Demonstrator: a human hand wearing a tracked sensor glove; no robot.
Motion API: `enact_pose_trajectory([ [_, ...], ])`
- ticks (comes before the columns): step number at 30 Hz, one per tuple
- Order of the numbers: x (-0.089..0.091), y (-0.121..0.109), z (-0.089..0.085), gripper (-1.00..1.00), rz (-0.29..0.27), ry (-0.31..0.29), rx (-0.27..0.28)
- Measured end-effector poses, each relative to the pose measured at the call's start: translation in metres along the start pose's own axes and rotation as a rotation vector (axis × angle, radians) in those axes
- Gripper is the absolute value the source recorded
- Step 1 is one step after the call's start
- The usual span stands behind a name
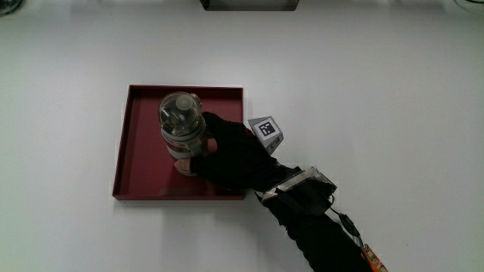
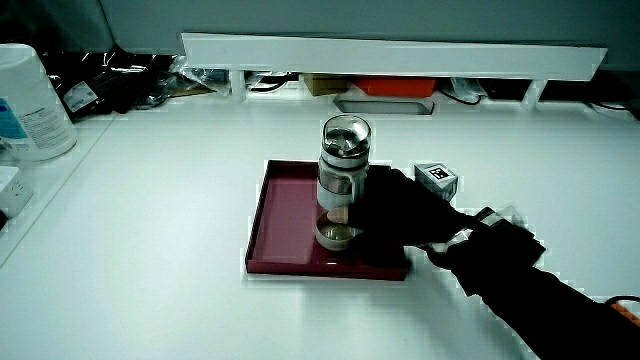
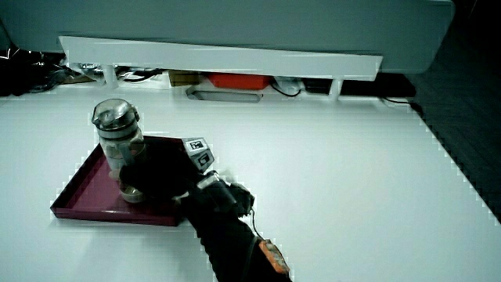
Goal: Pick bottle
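Bottle: a clear bottle (image 1: 182, 125) with a clear lid stands upright on the red tray (image 1: 141, 151), in the part of the tray nearer the person; in both side views (image 2: 343, 180) (image 3: 120, 149) its base rests on the tray floor.
Hand: the hand (image 1: 231, 155) is beside the bottle, over the tray's near corner, its fingers (image 1: 198, 161) curled round the bottle's lower half in a closed grasp.
Cube: the small patterned cube (image 1: 267, 130) sits on the back of the hand, just outside the tray's rim.
Forearm: the black sleeve (image 1: 314, 219) runs from the hand toward the person across the bench.
Tray: square, shallow, lying flat on the white bench (image 1: 378, 98).
Partition: a low white partition (image 2: 400, 52) stands at the bench's edge, well apart from the tray.
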Motion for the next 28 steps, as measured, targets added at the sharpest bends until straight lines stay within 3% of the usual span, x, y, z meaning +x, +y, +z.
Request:
enact_pose_trajectory([
  [4,-0.01,-0.004,0.0,1.0,0.054,-0.092,0.023],
  [10,-0.024,-0.01,0.005,1.0,0.088,-0.087,-0.006],
  [16,-0.051,-0.024,0.018,1.0,0.119,-0.031,-0.059],
  [18,-0.06,-0.03,0.024,1.0,0.131,-0.062,-0.06],
  [20,-0.07,-0.038,0.03,1.0,0.139,-0.041,-0.07],
  [21,-0.075,-0.041,0.034,1.0,0.135,-0.075,-0.063],
  [24,-0.087,-0.053,0.043,1.0,0.147,-0.055,-0.073],
  [25,-0.088,-0.056,0.048,1.0,0.142,-0.094,-0.062],
  [26,-0.094,-0.06,0.05,1.0,0.146,-0.063,-0.073],
  [27,-0.095,-0.064,0.055,1.0,0.153,-0.088,-0.065],
  [28,-0.101,-0.068,0.057,1.0,0.143,-0.065,-0.067],
])
